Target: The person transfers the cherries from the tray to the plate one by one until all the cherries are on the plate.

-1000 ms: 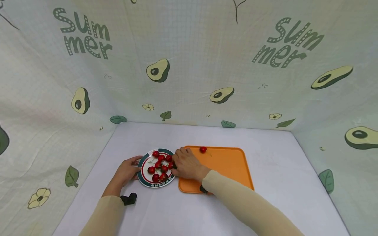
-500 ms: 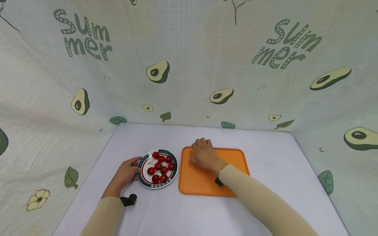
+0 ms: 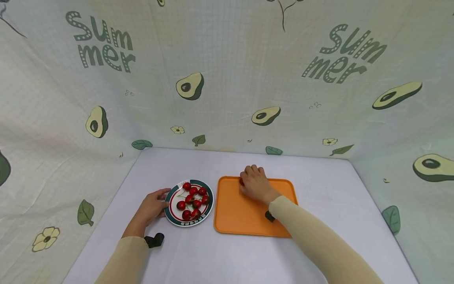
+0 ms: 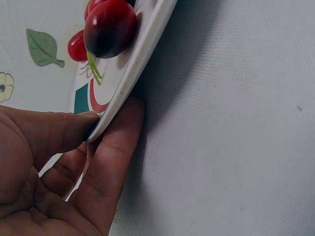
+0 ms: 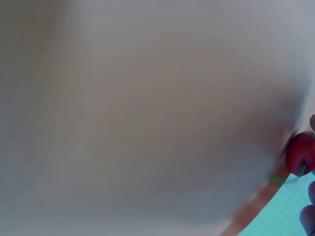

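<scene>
On the left, a round plate with a green and red rim bears several red cherries. My left hand grips its left edge. In the left wrist view, the thumb lies on top of the rim and the fingers underneath. At the far edge of the orange tray, my right hand has its fingers bent around a single cherry. The right wrist view shows this cherry with its green stem between the fingertips, which are partly cut off by the frame.
A white-covered table lies under the plate and tray. Behind it and at both sides hangs a pale cloth printed with avocados and leaves. The tray's left rim stands close beside the plate.
My right hand has moved from the plate's right side across to the tray's far edge, where the lone cherry lay. My left hand stays on the plate.
</scene>
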A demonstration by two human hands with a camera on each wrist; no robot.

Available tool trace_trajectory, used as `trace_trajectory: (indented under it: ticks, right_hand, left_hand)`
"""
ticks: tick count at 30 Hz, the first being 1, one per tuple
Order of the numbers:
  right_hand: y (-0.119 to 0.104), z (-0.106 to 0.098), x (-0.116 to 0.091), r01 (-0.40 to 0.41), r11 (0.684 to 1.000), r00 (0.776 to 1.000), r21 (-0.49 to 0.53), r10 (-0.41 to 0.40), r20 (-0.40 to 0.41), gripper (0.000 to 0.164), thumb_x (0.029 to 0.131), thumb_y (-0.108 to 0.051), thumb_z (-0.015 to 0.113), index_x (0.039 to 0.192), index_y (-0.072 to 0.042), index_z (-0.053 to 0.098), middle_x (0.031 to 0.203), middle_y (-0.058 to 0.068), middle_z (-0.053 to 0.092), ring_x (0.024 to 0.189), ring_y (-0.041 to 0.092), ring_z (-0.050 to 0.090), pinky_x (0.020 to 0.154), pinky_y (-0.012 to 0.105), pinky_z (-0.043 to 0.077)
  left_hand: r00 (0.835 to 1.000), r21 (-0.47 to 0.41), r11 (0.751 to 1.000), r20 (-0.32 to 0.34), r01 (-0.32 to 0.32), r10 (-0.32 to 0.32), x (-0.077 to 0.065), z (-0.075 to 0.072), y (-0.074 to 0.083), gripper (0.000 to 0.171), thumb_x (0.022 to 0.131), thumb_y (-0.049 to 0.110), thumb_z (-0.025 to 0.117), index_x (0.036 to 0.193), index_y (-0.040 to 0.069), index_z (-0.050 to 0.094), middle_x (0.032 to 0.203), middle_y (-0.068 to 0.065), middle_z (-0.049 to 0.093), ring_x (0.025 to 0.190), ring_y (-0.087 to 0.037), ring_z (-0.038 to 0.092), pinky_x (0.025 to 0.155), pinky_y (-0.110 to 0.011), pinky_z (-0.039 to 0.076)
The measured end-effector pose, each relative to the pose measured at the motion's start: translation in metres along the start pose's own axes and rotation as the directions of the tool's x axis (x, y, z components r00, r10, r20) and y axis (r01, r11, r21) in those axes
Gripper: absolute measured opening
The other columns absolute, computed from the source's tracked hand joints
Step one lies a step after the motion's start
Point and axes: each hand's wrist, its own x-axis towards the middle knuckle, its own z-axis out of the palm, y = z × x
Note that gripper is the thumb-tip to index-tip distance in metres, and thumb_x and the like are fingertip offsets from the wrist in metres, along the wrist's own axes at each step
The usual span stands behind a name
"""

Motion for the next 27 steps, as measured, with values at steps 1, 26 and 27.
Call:
trace_trajectory:
  ticks: [1, 26, 27]
  right_hand:
    - [0.000, 0.000, 0.000, 0.001, 1.000, 1.000, 0.001, -0.001, 0.015, 0.024, 0.102, -0.033, 0.064, 0.108, -0.010, 0.070, 0.106, 0.009, 0.058, 0.103, 0.031, 0.047, 0.089, 0.048, 0.039]
    - [0.022, -0.008, -0.051, 0.137, 0.990, 0.988, 0.040, -0.133, -0.076, 0.012, 0.098, -0.026, 0.072, 0.095, -0.014, 0.074, 0.103, 0.006, 0.054, 0.098, 0.027, 0.043, 0.088, 0.047, 0.037]
    - [0.024, -0.008, -0.054, 0.135, 0.990, 0.988, 0.040, -0.132, -0.078, 0.012, 0.098, -0.026, 0.072, 0.095, -0.015, 0.074, 0.103, 0.006, 0.053, 0.097, 0.027, 0.043, 0.087, 0.047, 0.036]
  left_hand:
    - [1.000, 0.002, 1.000, -0.001, -0.004, 0.004, 0.000, 0.000, 0.000, 0.060, 0.100, 0.003, 0.061, 0.158, 0.012, 0.047, 0.146, -0.025, 0.048, 0.100, -0.027, 0.061, 0.071, -0.030, 0.060]
    - [1.000, 0.008, 1.000, -0.009, -0.006, 0.006, -0.001, 0.000, 0.002, 0.059, 0.100, 0.002, 0.060, 0.157, 0.012, 0.049, 0.143, -0.023, 0.051, 0.103, -0.026, 0.060, 0.071, -0.029, 0.059]
    - [1.000, 0.007, 1.000, -0.009, -0.009, 0.009, -0.001, 0.000, 0.002, 0.059, 0.100, 0.002, 0.060, 0.157, 0.012, 0.049, 0.142, -0.023, 0.051, 0.102, -0.026, 0.060, 0.071, -0.030, 0.059]
